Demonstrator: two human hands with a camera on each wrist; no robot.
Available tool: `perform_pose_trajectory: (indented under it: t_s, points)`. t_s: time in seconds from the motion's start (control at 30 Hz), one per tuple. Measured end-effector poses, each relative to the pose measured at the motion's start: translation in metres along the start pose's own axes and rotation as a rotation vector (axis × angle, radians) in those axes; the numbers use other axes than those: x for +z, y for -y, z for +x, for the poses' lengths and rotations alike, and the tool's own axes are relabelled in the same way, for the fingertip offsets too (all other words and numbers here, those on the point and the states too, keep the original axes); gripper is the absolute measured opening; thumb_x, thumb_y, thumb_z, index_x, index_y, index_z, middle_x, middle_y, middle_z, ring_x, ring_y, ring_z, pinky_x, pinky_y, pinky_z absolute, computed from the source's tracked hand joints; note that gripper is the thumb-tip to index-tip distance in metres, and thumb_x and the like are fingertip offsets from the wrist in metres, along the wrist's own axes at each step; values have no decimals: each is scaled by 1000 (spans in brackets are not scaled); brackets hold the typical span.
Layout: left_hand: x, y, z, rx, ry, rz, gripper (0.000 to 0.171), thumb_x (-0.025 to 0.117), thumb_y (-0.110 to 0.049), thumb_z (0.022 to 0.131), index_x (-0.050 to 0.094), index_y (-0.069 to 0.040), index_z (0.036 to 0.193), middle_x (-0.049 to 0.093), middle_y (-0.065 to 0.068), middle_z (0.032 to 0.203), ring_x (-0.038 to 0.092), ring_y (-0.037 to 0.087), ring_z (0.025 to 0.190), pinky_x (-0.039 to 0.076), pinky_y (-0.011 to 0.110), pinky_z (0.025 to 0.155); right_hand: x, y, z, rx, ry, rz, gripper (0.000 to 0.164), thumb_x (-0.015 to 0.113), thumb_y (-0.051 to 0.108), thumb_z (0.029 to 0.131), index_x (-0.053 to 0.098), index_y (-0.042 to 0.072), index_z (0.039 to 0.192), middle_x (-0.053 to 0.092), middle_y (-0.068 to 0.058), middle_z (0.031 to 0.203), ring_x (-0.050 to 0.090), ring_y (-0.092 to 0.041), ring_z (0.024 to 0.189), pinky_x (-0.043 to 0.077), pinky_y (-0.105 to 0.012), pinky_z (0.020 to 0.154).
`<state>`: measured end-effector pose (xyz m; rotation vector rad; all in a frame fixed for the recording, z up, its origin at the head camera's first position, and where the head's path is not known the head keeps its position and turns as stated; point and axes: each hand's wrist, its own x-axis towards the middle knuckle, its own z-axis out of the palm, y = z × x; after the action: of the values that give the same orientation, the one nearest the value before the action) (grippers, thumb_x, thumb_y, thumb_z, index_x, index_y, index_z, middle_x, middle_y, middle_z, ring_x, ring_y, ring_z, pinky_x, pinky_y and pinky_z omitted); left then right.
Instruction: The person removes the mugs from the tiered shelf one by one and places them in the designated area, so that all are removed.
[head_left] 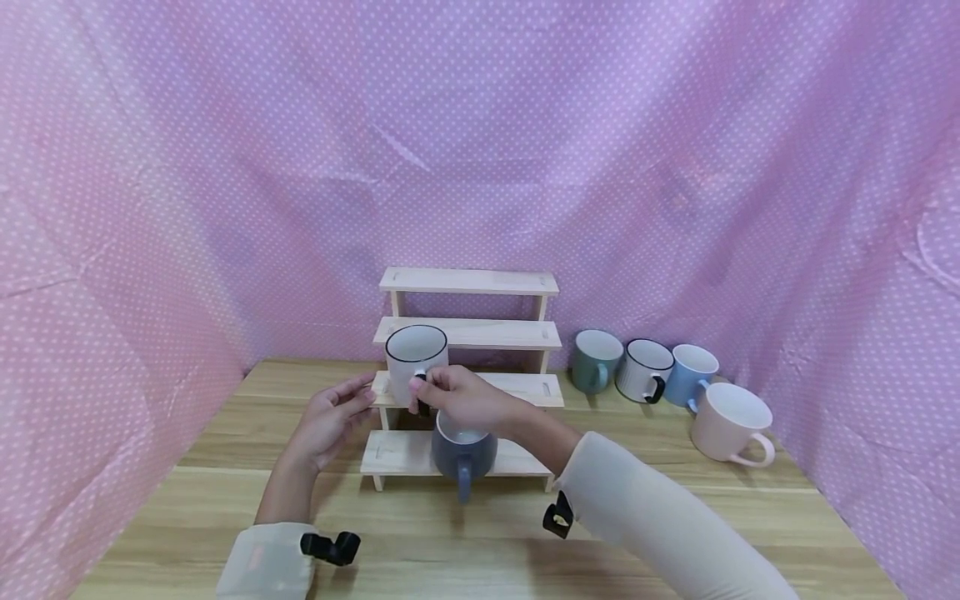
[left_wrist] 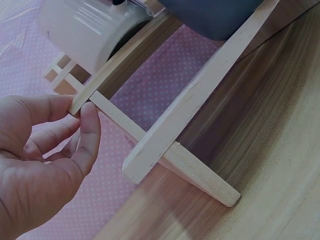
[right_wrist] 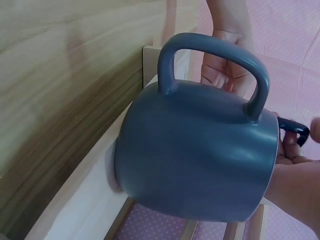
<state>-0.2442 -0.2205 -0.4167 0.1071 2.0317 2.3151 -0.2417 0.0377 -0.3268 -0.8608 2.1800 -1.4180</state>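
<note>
A pale wooden stepped rack (head_left: 468, 282) stands on the table. My right hand (head_left: 472, 398) grips the black handle of a white mug with a dark rim (head_left: 405, 371), which is at the left part of the second step from the bottom. With thumb and fingers my left hand (head_left: 333, 417) pinches the left end of that same step, as the left wrist view shows (left_wrist: 55, 145). On the lowest step sits a grey-blue mug (right_wrist: 195, 155), its handle facing the front; my right hand passes above it.
To the right of the rack stand a green mug (head_left: 596, 362), a white mug with a black handle (head_left: 641, 375), a blue mug (head_left: 688, 377) and a pink mug (head_left: 723, 425). They rest on a wood-grain table (head_left: 420, 542). Pink dotted cloth (head_left: 480, 167) hangs behind and at both sides.
</note>
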Motion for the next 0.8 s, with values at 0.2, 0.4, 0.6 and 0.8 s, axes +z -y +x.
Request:
perform_pose_trajectory:
  t_s: [0.2,0.4,0.6,0.8]
  points:
    - [0,0,-1,-11,0,2,54,59,-7,104,38,9,152,53,5,126,58,6,106,54,26,102,3,1,3,41,-21,111,37,47,34,110,67,4,99,66,-1,106,55,-15,115,39,-45,115]
    - [-1,1,0,-8,6,-7,54,58,-5,104,37,9,152,53,6,127,57,7,108,54,25,101,2,4,4,69,-44,137,35,50,30,109,70,3,98,68,0,106,58,-14,112,42,-43,113]
    - [0,1,2,4,9,-22,54,58,-4,104,38,11,151,57,4,125,59,7,107,55,22,97,2,9,6,91,-69,273,29,50,20,109,67,-2,99,68,-4,99,63,-18,102,44,-42,110]
    - [0,1,3,14,5,-17,53,59,-3,103,39,11,151,60,0,118,62,7,105,56,22,95,4,12,9,124,-113,411,28,48,15,109,65,-1,94,64,-4,90,61,-18,91,46,-39,104]
